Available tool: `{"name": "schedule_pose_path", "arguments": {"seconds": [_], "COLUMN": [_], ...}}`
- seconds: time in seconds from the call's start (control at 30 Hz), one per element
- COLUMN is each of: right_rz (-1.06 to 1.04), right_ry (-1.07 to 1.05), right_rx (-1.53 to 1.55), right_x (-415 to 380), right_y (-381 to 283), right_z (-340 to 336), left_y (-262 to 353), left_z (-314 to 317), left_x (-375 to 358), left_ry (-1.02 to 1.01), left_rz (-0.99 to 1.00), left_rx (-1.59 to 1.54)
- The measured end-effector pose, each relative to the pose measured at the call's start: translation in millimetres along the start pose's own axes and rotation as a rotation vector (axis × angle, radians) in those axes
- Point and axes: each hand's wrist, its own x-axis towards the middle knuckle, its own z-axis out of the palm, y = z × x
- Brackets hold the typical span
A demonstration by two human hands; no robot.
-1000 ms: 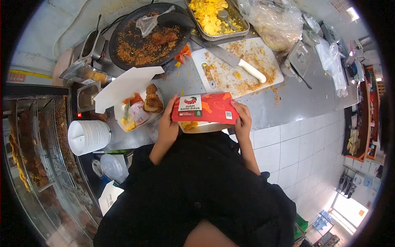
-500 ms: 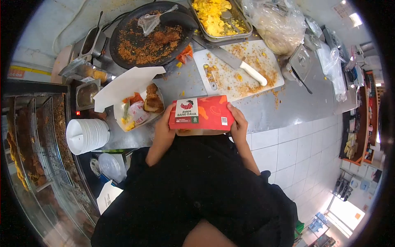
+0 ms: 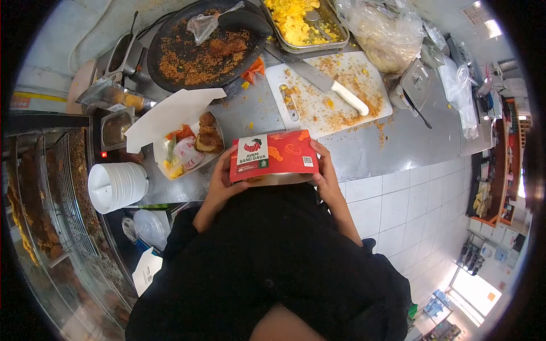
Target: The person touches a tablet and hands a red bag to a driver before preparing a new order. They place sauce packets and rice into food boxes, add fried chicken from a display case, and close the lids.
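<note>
A red printed food box (image 3: 278, 156) is held in front of my body at the counter's near edge, its lid lowered and a pale lower part showing at the front. My left hand (image 3: 223, 173) grips its left end, the thumb along the lower front. Around the right end are the fingers of my right hand (image 3: 327, 173). To the left stands an open white box (image 3: 170, 122) holding a wrapped rice packet (image 3: 188, 152), fried chicken (image 3: 209, 136), a red sachet and some yellow food.
Behind are a black stone mortar (image 3: 165, 74), a tray of yellow food (image 3: 307, 34), and a knife (image 3: 318, 78) on a white cutting board (image 3: 278, 79). White bowls (image 3: 116, 186) are stacked at left. A lidded metal container (image 3: 413, 85) stands at right.
The red box has shifted slightly left and its printed top has tipped more into view. My left thumb has moved onto its lower front. Both hands still hold it.
</note>
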Motion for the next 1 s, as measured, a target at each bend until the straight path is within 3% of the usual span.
{"name": "schedule_pose_path", "arguments": {"seconds": [0.03, 0.1, 0.17, 0.23, 0.27, 0.33, 0.47, 0.6, 0.87, 1.0], "right_rz": [-0.027, -0.013, 0.065, 0.21, 0.209, 0.201, 0.028, -0.135, -0.262, -0.367], "right_ry": [0.005, -0.016, -0.043, -0.055, -0.05, -0.047, -0.021, -0.261, -0.338, -0.307], "right_rx": [-0.016, -0.146, -0.269, -0.38, -0.253, 0.001, -0.5, -0.881, -0.998, -0.974], "right_x": [-1, -6, -5, -1, 2, 10, 27, 35, 45, 44], "right_y": [3, 6, 6, 3, 2, -1, -43, -53, -35, -25], "right_z": [2, 1, -2, -8, -11, -16, -9, 3, 15, 15], "left_y": [-3, -9, 4, 24, 24, 23, 4, 12, 18, 21], "left_z": [-5, -8, 1, 14, 15, 14, -3, -7, -12, -9], "left_x": [1, -1, 2, 7, 8, 8, 17, 28, 34, 31], "left_ry": [-0.057, 0.054, 0.108, 0.086, 0.063, 0.024, 0.008, -0.114, -0.346, -0.409], "left_rz": [0.013, -0.188, -0.276, -0.256, -0.242, -0.212, -0.062, 0.136, 0.426, 0.442], "left_rx": [-0.128, -0.284, -0.233, 0.03, 0.041, 0.062, 0.419, 0.681, 1.131, 1.23]}}
